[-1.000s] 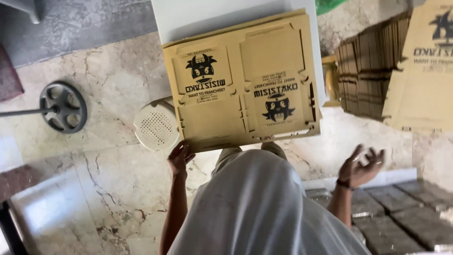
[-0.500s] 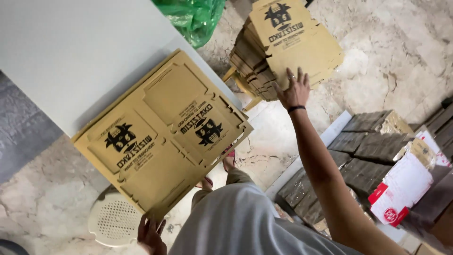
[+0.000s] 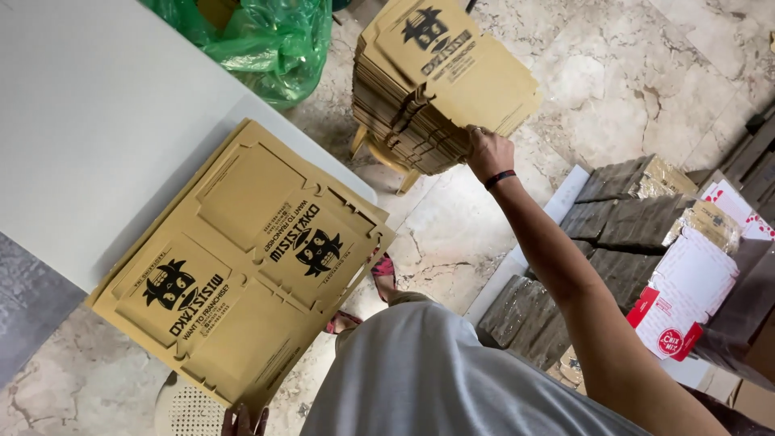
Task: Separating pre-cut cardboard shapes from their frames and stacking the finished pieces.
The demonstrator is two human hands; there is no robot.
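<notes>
1. Head view, biggest thing first: the white table (image 3: 89,121) fills the 9 to 11 o'clock part of the scene, bare apart from what overhangs its near edge.
2. On that edge, running toward 7 o'clock, lies a flat die-cut cardboard box blank (image 3: 242,262), tan with black printed figures, unfolded. More edges seem to show under it, so I take it for a few sheets, though I cannot count them.
3. At 12 to 1 o'clock a tall stack of box blanks (image 3: 420,105) rests on a small wooden stool (image 3: 379,157). Its top sheets are fanned out of line.
4. At 3 to 4 o'clock sit dark wrapped bundles (image 3: 622,218) on the marble floor (image 3: 646,89), with a red and white printed carton (image 3: 686,291) beside them.
5. A green plastic bag (image 3: 266,40) lies at 11 o'clock, past the table corner.
6. The right hand (image 3: 487,153) reaches to the stack and pinches the edge of the upper sheets, thumb under, fingers over.
7. The left hand (image 3: 245,420) shows only fingertips at 6 o'clock, touching the near corner of the blank on the table; whether it grips, I cannot tell.
8. My judgement: the work is barely begun, with no box folded and most of the stack left.
</notes>
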